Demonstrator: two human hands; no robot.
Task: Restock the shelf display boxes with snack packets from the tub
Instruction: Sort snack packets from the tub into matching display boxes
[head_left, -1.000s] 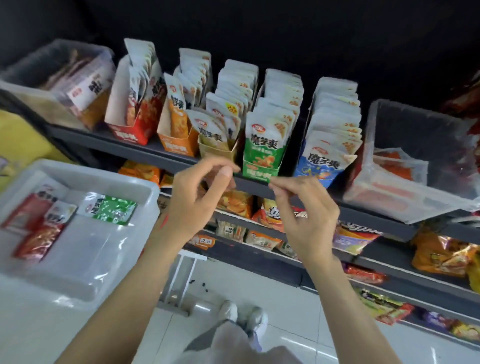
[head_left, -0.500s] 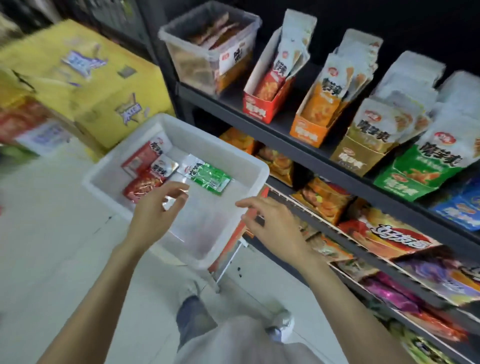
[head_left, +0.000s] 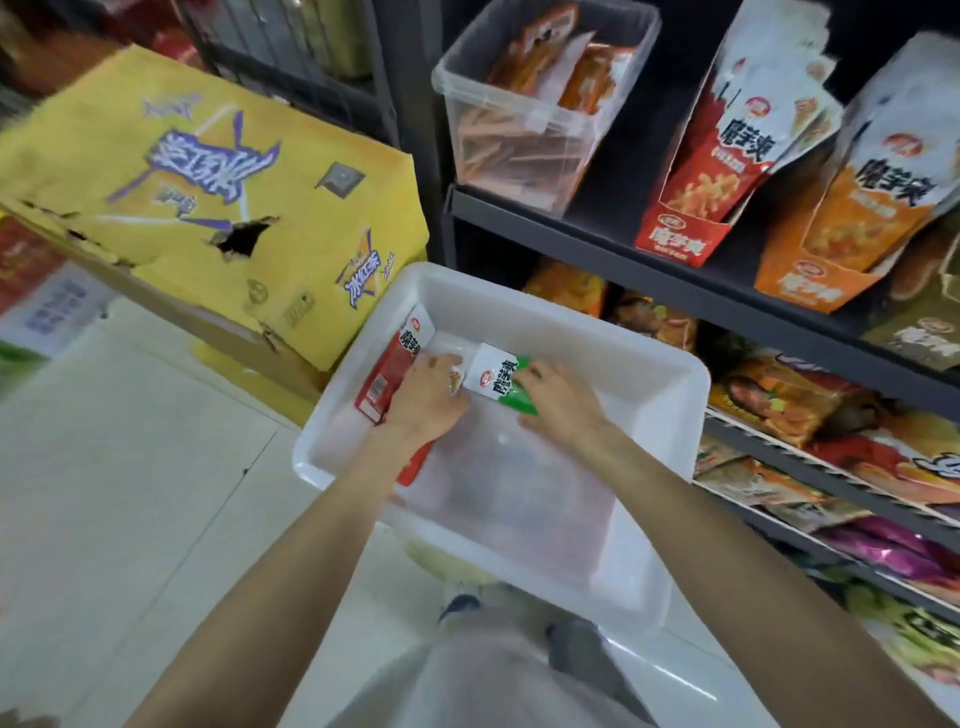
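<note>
Both hands down in the white tub (head_left: 670, 415), left hand (head_left: 428, 397) resting on the red packets (head_left: 387, 371) — its grip hidden, cannot tell, right hand (head_left: 558, 397) pinching the green-and-white packet (head_left: 496, 376) — fingers curled on it, red display box (head_left: 691, 208) and orange display box (head_left: 810, 270) on the shelf (head_left: 597, 244) above.

White tub (head_left: 649, 364), green-and-white packet (head_left: 501, 376) plus a red-and-white one (head_left: 400, 358) in it. Shelf (head_left: 649, 254) is dark grey, boxes are red (head_left: 680, 239) and orange (head_left: 800, 286), and that big carton (head_left: 208, 171) is yellow with purple lettering.
</note>
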